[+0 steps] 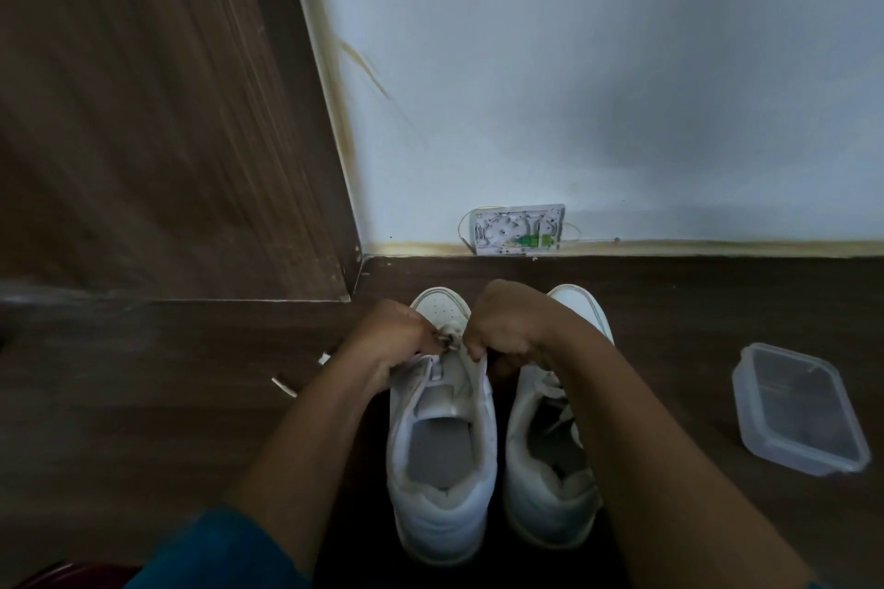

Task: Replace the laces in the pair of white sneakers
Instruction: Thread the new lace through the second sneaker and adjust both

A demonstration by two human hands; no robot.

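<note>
One head-worn wide-angle view looks steeply down and forward, close over the floor [143, 397], facing the wall [574, 86].

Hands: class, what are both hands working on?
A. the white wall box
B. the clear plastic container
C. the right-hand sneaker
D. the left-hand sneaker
D: the left hand and right hand both grip the left-hand sneaker at its front eyelets.
</note>
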